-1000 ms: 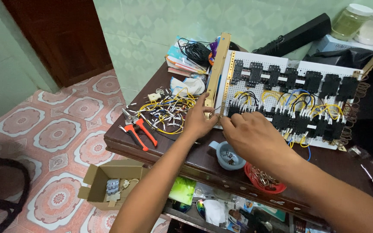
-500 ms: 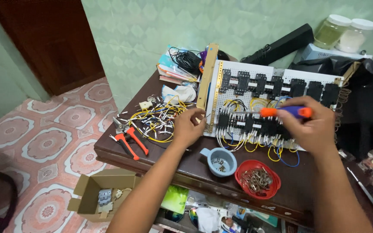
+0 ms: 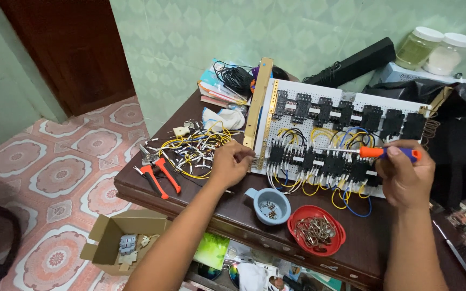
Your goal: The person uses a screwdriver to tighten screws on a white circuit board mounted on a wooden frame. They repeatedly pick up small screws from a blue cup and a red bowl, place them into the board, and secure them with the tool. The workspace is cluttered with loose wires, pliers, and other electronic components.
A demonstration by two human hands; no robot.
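Note:
A white perforated panel [image 3: 330, 102] lies on the dark wooden table [image 3: 233, 210], carrying two rows of black relay blocks joined by yellow, blue and white wires. My left hand [image 3: 232, 163] pinches something small at the panel's lower left corner; what it holds is too small to tell. My right hand [image 3: 404, 173] grips a screwdriver [image 3: 384, 152] with an orange and blue handle, its shaft pointing left over the lower row of relays.
A heap of yellow and white wires [image 3: 198, 148] and red-handled pliers [image 3: 160, 178] lie left of the panel. A small blue cup [image 3: 269, 205] and a red bowl [image 3: 317, 231] of metal parts sit at the front edge. A cardboard box [image 3: 125, 242] rests on the tiled floor.
My right hand has left the panel's lower left, picked up the screwdriver and carried it to the right over the relays. My left hand has stayed at the panel's corner.

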